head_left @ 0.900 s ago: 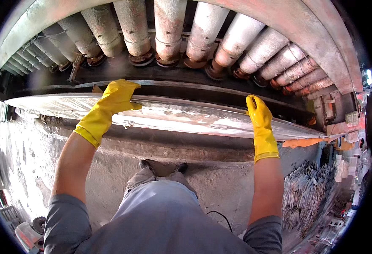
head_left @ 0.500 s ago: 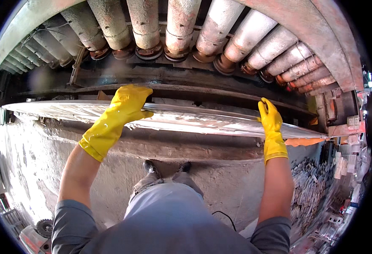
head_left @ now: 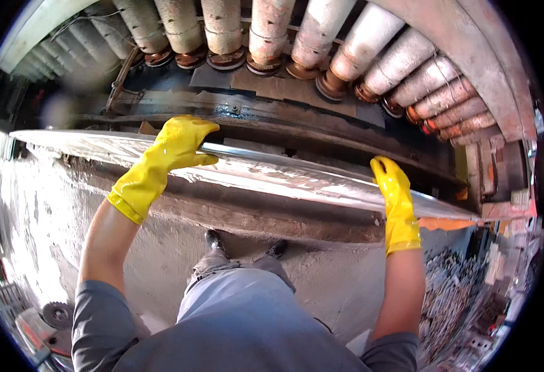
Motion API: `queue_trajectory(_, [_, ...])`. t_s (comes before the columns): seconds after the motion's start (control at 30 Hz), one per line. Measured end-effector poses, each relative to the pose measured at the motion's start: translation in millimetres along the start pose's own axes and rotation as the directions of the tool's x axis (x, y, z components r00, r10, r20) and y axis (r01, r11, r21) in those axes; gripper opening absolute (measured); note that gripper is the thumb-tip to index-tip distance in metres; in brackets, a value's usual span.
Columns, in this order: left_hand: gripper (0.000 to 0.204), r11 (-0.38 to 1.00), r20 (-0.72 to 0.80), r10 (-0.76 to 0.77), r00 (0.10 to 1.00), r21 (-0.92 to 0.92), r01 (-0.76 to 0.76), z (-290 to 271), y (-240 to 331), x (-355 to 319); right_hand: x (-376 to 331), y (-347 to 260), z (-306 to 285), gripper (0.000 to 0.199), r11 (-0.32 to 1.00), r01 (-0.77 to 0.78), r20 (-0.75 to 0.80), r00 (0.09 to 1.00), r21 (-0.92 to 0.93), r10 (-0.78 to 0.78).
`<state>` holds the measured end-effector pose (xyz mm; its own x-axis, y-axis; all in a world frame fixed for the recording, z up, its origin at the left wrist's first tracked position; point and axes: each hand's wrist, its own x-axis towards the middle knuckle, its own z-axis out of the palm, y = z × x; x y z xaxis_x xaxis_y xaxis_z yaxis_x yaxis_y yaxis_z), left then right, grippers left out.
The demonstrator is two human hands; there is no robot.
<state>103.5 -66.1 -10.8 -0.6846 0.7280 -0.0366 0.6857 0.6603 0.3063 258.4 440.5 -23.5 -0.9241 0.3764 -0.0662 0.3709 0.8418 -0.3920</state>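
Note:
A long, thin slab, pale and glossy with wet-looking streaks, stands on edge across my front. My left hand, in a yellow rubber glove, hooks its fingers over the top edge left of the middle, with the thumb on the near side. Farther right, my right hand, gloved alike, closes over the same edge with its fingers bent. The far-side fingertips of both hands are hidden.
Beyond the slab runs a machine with a row of thick pale cylinders under a curved beam. A raised ledge lies between slab and feet. Stacked thin strips stand at right; a dark toothed wheel sits lower left.
The view has tilted slightly, showing more of the machine bed. Both hands keep their places on the slab's edge; the right one appears a little lower and farther left.

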Motion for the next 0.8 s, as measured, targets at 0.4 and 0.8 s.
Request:
queue_trajectory(0.4, [0.067,0.027,0.257,-0.794,0.551,-0.890,0.454,59,-122,149,-57,5,17,0.039,0.986,-0.096,-0.136,0.984,0.135,0.114])
queue_trajectory(0.8, [0.097,-0.352,0.339,-0.931,0.135,-0.932,-0.088,158,-146,296,-108,40,-2,0.029,0.996,-0.069,-0.149,0.986,0.053,0.076])
